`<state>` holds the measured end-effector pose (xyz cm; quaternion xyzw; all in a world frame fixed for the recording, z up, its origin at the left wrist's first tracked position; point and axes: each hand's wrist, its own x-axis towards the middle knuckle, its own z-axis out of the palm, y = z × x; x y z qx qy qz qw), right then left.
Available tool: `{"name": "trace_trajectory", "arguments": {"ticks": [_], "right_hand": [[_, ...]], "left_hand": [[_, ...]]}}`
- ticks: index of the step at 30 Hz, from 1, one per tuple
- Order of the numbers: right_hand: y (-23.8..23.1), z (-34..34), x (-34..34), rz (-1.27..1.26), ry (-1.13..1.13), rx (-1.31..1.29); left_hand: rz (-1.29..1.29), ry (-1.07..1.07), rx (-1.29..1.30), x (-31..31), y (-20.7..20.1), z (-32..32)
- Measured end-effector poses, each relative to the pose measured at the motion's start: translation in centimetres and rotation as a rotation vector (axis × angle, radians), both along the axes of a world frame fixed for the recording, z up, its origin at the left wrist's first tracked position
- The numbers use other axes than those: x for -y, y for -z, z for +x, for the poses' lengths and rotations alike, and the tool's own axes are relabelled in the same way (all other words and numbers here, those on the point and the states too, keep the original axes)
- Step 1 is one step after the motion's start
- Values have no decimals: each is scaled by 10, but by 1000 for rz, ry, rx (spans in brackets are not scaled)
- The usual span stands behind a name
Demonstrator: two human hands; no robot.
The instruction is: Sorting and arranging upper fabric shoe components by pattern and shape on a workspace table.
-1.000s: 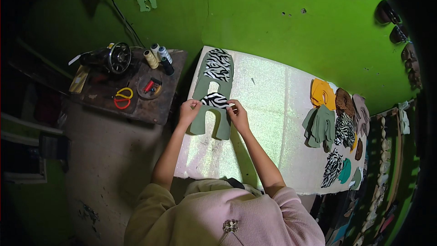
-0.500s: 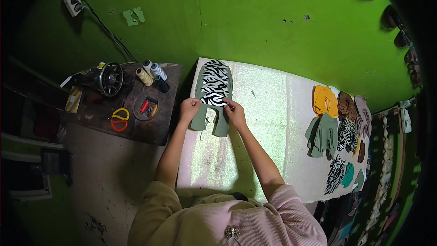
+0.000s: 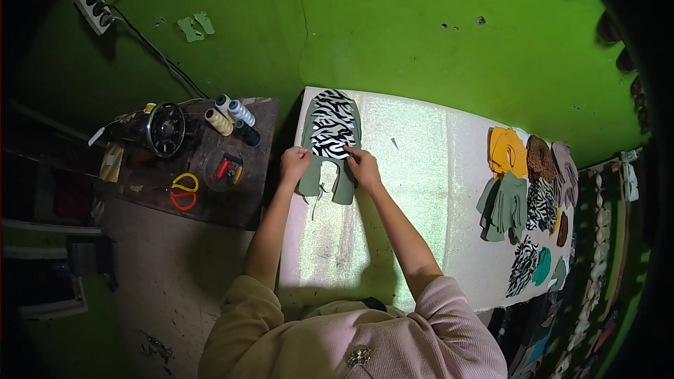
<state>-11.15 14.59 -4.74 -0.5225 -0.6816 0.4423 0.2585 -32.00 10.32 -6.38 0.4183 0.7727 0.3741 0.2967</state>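
Note:
A zebra-print piece point(image 3: 333, 123) lies on a sage-green, horseshoe-shaped piece point(image 3: 344, 186) at the left end of the white table. Green borders show on both sides of the print, and two green legs point toward me. My left hand point(image 3: 295, 164) is closed at the left edge of the pieces, pinching where print and green meet. At the opposite edge, my right hand point(image 3: 362, 168) pinches the lower right corner of the print, thumb and forefinger together. A small dark scrap point(image 3: 315, 203) lies between the green legs.
On the dark table at left stand a black sewing machine point(image 3: 167, 130), several thread spools point(image 3: 242, 114), a dish with a red spool point(image 3: 223, 169) and scissors with yellow and red handles point(image 3: 184, 191). Yellow point(image 3: 508, 151), green point(image 3: 504, 207) and zebra-print pieces point(image 3: 523, 267) lie at the white table's right.
The view has shifted slightly. My right fingers have moved a little farther up onto the print's lower corner. Both hands remain at the pieces' edges.

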Motion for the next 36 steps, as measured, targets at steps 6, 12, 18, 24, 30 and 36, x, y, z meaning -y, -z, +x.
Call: {"name": "trace_trajectory", "arguments": {"ticks": [6,12,18,24,30,36], "right_hand": [[3,0,-1,71,12,13],[3,-4,-2,157,-11,132],[4,-10,-2,139,20,167],[-5,-12,-2,138,-6,231],[-19,-18,-6,100,-96,442],[-17,2,-23,-18,-273,546]], "left_hand": [[-25,-12,-69,1,-11,7],[-71,-27,-117,2,-18,14],[-91,-27,-181,3,-21,19],[-140,10,-197,0,-32,22],[-31,141,-362,-4,-32,26],[-333,355,-239,-9,-68,22]]}}
